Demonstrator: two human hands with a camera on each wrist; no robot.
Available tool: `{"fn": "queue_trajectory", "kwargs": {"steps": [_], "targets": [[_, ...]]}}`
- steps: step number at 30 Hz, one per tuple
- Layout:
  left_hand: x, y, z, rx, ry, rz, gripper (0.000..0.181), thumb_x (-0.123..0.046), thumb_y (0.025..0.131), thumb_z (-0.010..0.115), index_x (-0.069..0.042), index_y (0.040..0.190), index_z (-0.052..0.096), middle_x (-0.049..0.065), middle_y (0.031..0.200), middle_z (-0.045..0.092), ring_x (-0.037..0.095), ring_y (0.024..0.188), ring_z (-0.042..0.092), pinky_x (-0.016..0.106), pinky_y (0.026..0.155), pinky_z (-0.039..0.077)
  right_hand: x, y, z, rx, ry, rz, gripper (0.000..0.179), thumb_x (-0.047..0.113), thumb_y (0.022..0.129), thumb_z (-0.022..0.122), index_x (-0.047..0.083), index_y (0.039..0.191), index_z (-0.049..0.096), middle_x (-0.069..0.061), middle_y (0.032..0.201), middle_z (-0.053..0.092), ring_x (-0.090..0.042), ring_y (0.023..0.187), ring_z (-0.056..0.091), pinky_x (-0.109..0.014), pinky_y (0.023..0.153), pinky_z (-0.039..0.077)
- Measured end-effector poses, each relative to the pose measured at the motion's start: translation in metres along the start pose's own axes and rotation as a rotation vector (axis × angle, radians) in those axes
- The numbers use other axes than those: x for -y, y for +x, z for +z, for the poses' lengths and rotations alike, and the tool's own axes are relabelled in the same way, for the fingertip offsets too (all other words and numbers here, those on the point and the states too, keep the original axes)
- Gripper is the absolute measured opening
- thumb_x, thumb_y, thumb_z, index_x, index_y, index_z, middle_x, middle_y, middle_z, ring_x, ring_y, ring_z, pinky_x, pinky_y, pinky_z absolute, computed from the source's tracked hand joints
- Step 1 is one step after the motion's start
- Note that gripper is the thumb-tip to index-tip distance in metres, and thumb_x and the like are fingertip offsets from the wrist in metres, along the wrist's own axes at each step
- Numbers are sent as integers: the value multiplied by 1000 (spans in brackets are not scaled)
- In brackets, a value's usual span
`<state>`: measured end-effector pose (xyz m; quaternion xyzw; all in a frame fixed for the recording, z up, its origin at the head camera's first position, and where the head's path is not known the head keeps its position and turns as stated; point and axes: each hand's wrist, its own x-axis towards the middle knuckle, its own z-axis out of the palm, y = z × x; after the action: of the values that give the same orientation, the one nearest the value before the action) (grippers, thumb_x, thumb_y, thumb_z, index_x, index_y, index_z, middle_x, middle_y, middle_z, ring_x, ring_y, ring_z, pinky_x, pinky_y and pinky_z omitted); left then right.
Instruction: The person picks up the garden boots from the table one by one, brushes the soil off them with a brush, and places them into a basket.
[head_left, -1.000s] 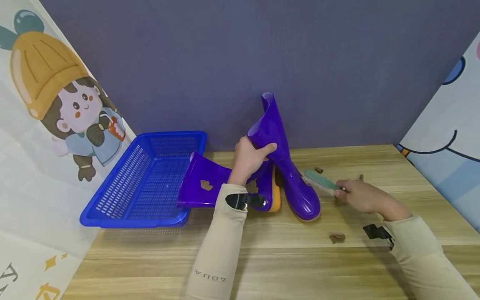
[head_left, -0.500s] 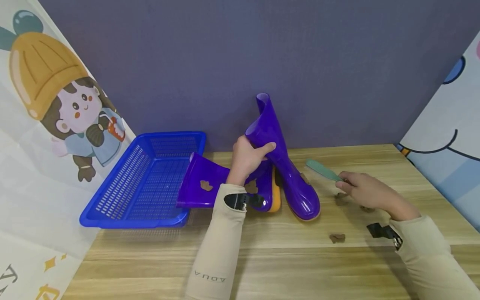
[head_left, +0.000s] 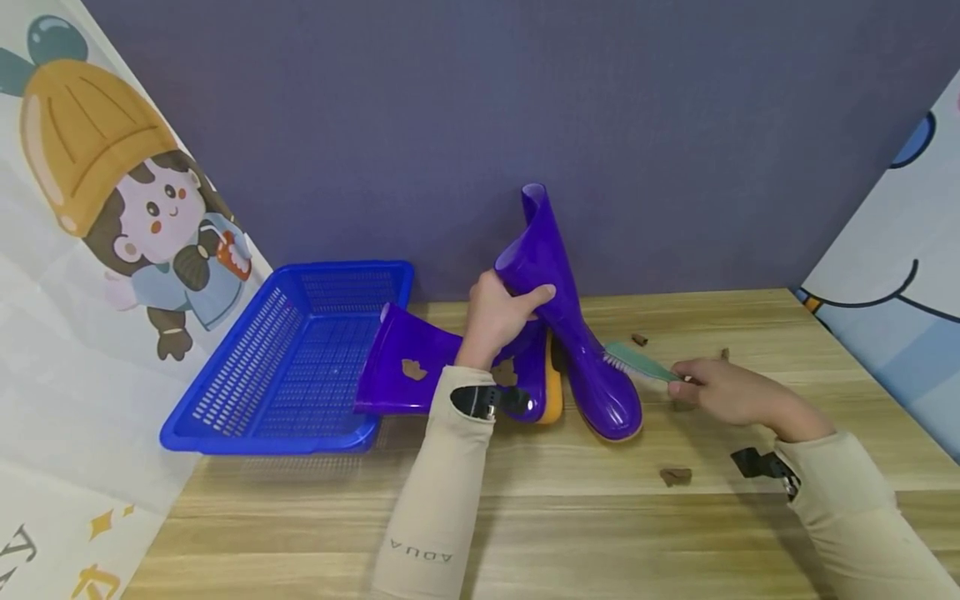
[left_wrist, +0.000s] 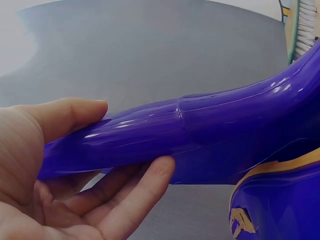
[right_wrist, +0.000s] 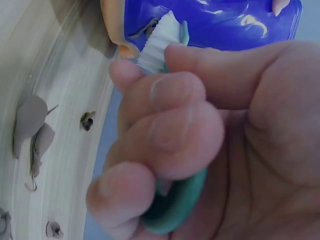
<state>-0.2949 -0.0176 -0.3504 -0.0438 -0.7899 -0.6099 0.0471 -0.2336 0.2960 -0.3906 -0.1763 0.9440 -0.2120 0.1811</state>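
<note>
My left hand (head_left: 501, 315) grips the shaft of a purple rain boot (head_left: 573, 342), thumb on one side and fingers on the other. That boot leans with its opening up and its toe on the table. In my right hand (head_left: 731, 392) is a green-backed brush (head_left: 637, 360), fingers curled round the handle. The white bristles (right_wrist: 162, 42) meet the boot's side, beside a brown patch (right_wrist: 151, 26) seen in the right wrist view. A second purple boot (head_left: 431, 350) with an orange sole lies on its side under my left wrist, bearing brown patches (head_left: 413, 369).
A blue slatted basket (head_left: 180, 435) stands at the left, with the lying boot's shaft overlapping its right rim. Several brown scraps (head_left: 676, 477) are scattered on the wooden table (head_left: 600, 542) around my right hand. A grey-blue panel (head_left: 675, 150) rises behind the table.
The brush lifted off the boot half a second ago, to the right, and is now back against its side. The held boot's top tipped left, then returned right. My left hand kept its grip.
</note>
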Motion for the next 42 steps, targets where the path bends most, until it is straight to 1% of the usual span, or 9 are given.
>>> {"fn": "queue_trajectory", "kwargs": {"steps": [4,11,15,17,20,24,28,35,42], "targets": [[0,0,1,6,-10,4,44,-26,84,84,0,114,66,19,103,75,24,74,78,37,72,64,-8,-3,-2,-14,-35,31,47,24,108,48,-15,134,53,-38,130,59,-55,119,58,-60,91,53],[0,0,-1,5,-22,-7,43,-25,84,84,0,114,66,19,103,75,25,76,78,30,68,63,-11,-4,-8,-23,-84,70,32,22,108,47,-4,119,63,-15,95,67,-30,82,60,-43,72,47],[-1,-1,-2,-2,-12,-13,43,-26,84,84,0,114,66,19,104,75,26,76,78,31,70,64,-12,-9,-13,-39,-172,88,43,21,107,50,-14,131,56,-31,118,67,-44,100,66,-51,78,53],[-1,-1,-2,-8,-6,-11,43,-25,84,84,0,114,66,20,103,75,26,76,78,31,68,64,-13,-12,-15,-52,-197,100,46,20,107,49,-17,135,51,-33,121,66,-42,99,68,-49,76,53],[-1,-1,-2,-11,4,-4,42,-26,84,84,0,113,66,20,103,76,26,75,78,28,66,63,-10,-14,-18,-82,-162,102,40,20,108,47,-13,128,55,-22,101,69,-29,80,64,-41,68,50],[-2,-1,-2,-10,6,-1,42,-26,84,84,0,112,67,19,102,76,25,75,78,27,65,63,-3,-14,-16,-117,-36,37,26,24,110,46,3,100,59,-1,72,49,-12,61,41,-30,57,36],[-2,-1,-2,-14,1,3,41,-25,84,84,0,111,67,19,101,76,26,75,78,29,65,63,2,-12,-12,-66,47,-45,24,24,109,48,11,90,54,4,69,39,-6,55,34,-25,54,33],[-1,0,-3,-8,-12,3,42,-25,84,84,1,112,66,20,103,75,27,77,78,43,76,64,-7,-8,-6,44,65,-5,21,20,108,48,7,97,60,2,73,44,-9,60,38,-28,58,36],[-1,0,-3,-12,-1,-2,42,-25,84,83,1,112,66,20,102,75,26,75,78,40,74,64,-22,-8,-8,-12,-111,65,29,16,106,49,-8,114,63,-13,83,64,-19,66,54,-35,62,43]]}}
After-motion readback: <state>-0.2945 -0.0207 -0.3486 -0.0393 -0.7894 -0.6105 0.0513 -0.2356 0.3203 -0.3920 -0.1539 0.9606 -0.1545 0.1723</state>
